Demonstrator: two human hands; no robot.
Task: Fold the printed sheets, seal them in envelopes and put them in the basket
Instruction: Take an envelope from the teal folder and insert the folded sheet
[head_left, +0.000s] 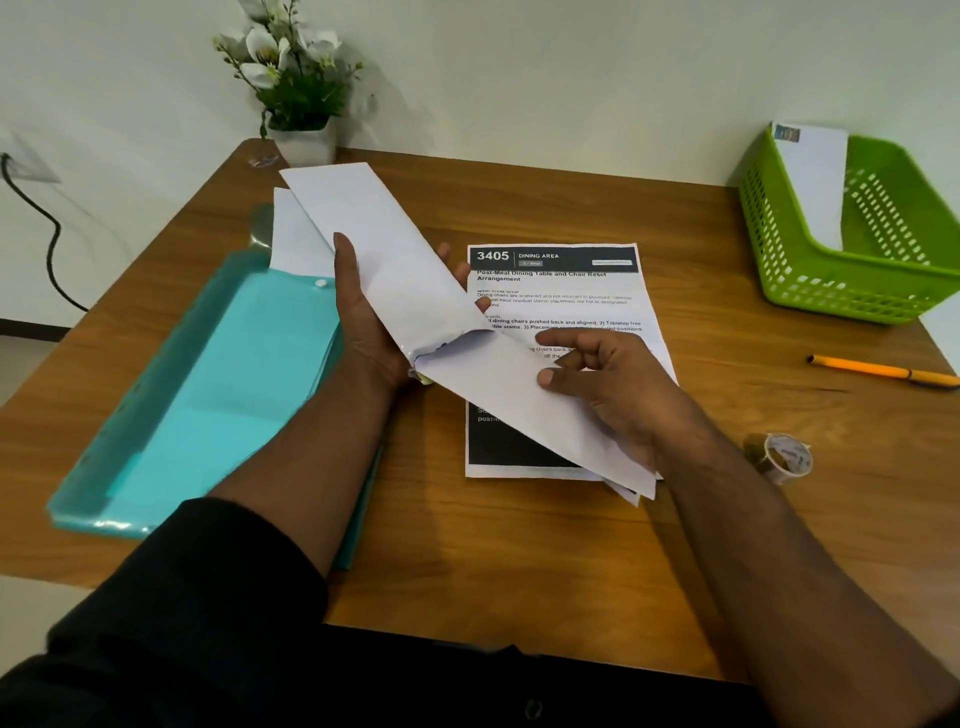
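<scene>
A translucent turquoise plastic document folder (208, 395) is laid on the left of the brown wood-grain worktop (519, 561), with white paper protruding from its far end. A long white paper envelope (395, 270) is held above the worktop in the left hand (363, 322), fingers curled beneath it and thumb along its left edge. A folded white sheet (561, 415) is pinched between thumb and fingers of the right hand (608, 384), its end lying at the envelope's open mouth. A flat printed sheet headed "3405" (566, 291) is seen on the worktop under both hands. Further right are noted a tape roll (779, 457), an orange pen (883, 370) and a green perforated plastic basket (831, 296) containing one white envelope (818, 182).
</scene>
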